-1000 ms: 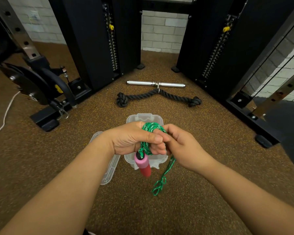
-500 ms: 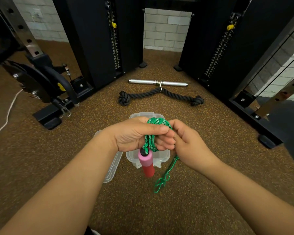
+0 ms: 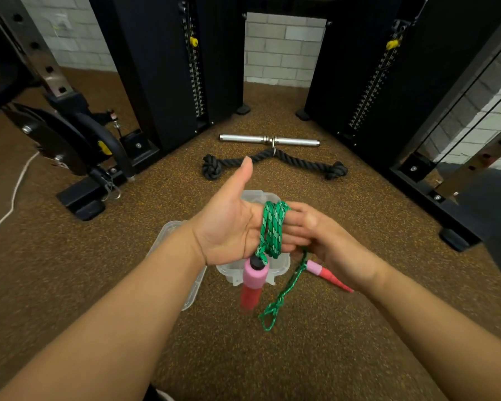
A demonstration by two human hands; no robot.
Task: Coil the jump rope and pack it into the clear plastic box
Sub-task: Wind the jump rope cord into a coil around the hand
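The green jump rope [image 3: 271, 227] is wound in several loops around the fingers of my left hand [image 3: 229, 224], which is flat, palm up, thumb raised. One pink and red handle [image 3: 253, 282] dangles below that hand. My right hand [image 3: 327, 244] is closed around the rope's loose end beside the coil. The second pink and red handle [image 3: 329, 274] pokes out beneath it. A slack loop of rope [image 3: 275, 308] hangs down to the floor. The clear plastic box [image 3: 252, 269] stands open on the floor right under my hands, mostly hidden by them.
The box's clear lid [image 3: 182, 270] lies on the floor left of the box. Farther off lie a black rope attachment [image 3: 272, 163] and a metal bar [image 3: 269, 139]. Black cable-machine towers stand left and right, and a white cord [image 3: 12, 198] runs at far left.
My left hand has opened from a fist to a flat palm with the thumb up, the coil still around its fingers. The second handle has come into view under my right hand.
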